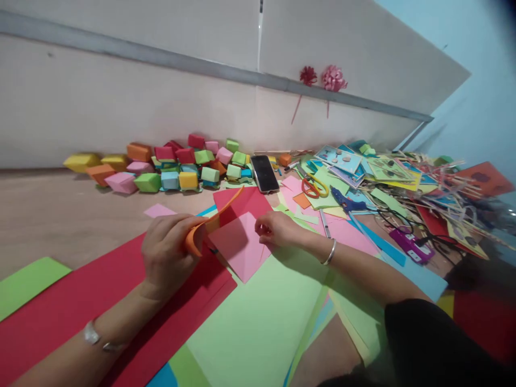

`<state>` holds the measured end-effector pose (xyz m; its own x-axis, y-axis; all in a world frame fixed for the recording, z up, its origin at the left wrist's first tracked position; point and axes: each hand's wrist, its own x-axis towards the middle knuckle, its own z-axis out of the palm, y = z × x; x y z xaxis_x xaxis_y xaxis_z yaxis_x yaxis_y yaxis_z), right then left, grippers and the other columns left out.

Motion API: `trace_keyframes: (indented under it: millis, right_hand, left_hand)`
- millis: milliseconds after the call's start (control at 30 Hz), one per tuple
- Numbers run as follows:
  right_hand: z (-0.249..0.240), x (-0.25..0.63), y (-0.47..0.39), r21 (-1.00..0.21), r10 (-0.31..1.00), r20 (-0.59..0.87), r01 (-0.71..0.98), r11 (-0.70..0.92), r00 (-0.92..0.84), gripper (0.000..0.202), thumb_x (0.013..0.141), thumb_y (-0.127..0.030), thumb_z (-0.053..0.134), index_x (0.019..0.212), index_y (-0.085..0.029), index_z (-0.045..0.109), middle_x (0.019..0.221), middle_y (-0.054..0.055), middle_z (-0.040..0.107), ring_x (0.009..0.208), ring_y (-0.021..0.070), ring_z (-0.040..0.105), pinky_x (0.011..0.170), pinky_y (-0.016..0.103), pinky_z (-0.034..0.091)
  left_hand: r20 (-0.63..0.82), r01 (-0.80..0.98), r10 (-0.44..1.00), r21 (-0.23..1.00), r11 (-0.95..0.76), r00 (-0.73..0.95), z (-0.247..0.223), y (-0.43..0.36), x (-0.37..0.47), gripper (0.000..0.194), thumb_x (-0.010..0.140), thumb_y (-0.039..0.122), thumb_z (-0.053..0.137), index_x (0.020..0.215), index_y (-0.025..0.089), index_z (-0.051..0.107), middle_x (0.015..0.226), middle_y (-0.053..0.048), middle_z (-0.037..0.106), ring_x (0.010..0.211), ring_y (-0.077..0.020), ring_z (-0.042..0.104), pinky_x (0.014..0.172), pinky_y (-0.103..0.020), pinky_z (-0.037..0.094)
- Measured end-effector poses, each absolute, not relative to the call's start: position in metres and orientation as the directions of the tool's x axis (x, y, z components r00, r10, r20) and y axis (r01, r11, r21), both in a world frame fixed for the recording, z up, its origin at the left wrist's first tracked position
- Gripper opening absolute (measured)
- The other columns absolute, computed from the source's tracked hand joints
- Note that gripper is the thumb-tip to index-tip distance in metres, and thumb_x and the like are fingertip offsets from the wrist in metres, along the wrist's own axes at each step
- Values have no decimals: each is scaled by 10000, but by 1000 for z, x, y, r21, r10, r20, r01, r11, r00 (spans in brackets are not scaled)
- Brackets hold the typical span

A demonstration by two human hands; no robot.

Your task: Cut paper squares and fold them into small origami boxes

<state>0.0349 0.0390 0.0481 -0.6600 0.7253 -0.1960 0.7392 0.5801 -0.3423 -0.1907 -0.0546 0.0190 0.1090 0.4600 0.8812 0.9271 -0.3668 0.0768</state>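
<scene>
My left hand (167,252) is wrapped round a curled piece of orange paper (196,236), holding it above the sheets. To its right, my right hand (274,228) is closed, its fingertips pinched together over a pink paper square (237,247). Whatever those fingertips hold, if anything, is too small to make out. Under the pink square lie a red sheet (245,201) and a large light green sheet (258,322). Long red sheets (92,274) spread beneath my left forearm.
Several small coloured paper boxes (147,183) are heaped along the wall, beside a black phone (265,174). Farther right lie scissors (316,188), a blue glue gun (349,200), a cutter knife (324,223) and a purple power strip (411,245). Two paper flowers (334,79) stick to the wall.
</scene>
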Motion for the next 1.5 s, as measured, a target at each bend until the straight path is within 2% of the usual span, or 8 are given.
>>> trace_keyframes:
  millis: [367,567,733,1067,1200,1300,1400,1500]
  right_hand:
    - [64,22,49,-287,689,-344,771,569,-637,116,807,-127,670,900,-151,735,912,47,749,825,148,648,608,201,390]
    - [63,20,47,-204,691,-372,781,590,-619,186,797,-101,628,924,-157,750,942,53,756,827,161,665,605,200,402]
    - [58,21,36,-111,712,-315,770,629,-627,202,770,-110,627,929,-160,740,970,86,745,837,205,665,579,235,386]
    - [73,74,57,42,810,-105,811,584,-577,182,848,-149,552,948,-109,699,1055,163,704,949,247,649,688,264,419]
    - [76,108,77,120,880,-89,872,475,-467,157,825,-69,565,908,-51,696,959,223,707,938,283,663,744,300,449]
    - [69,116,67,138,901,-6,892,430,-434,251,826,-33,558,1055,-29,659,1046,251,681,1029,304,641,822,346,468]
    - [57,114,41,67,816,105,823,564,-568,464,831,-184,659,1279,-135,549,1279,174,595,1176,264,562,918,357,471]
    - [40,110,16,-104,430,407,426,899,-806,609,809,-401,719,1337,-178,511,1389,168,522,1287,273,469,1035,425,407]
  left_hand:
    - [865,906,487,107,-410,118,13,-53,-190,88,850,139,621,905,164,686,831,-92,712,748,-218,629,678,-315,488]
    - [872,873,414,-32,-486,262,11,-50,-189,108,862,149,602,939,178,673,849,-85,726,781,-215,654,720,-326,498]
    - [843,895,471,-26,-446,259,13,-50,-189,145,872,177,558,930,191,689,869,-82,739,810,-223,664,721,-334,504]
    - [755,924,655,228,-308,32,15,-55,-186,174,889,238,520,934,180,678,906,-48,702,909,-208,632,834,-356,502]
    - [747,919,648,139,-370,148,17,-63,-180,153,893,238,524,913,180,664,912,-21,719,906,-185,623,838,-333,493]
    - [785,877,543,-3,-481,300,17,-71,-173,144,890,213,526,840,201,661,875,-41,746,828,-184,640,793,-321,496]
    - [801,798,402,-148,-584,443,15,-79,-167,165,904,219,525,800,221,653,822,-55,751,778,-188,662,742,-304,499]
    - [752,752,414,-162,-639,513,12,-87,-162,171,937,304,526,862,233,661,850,-56,749,802,-188,683,742,-295,509]
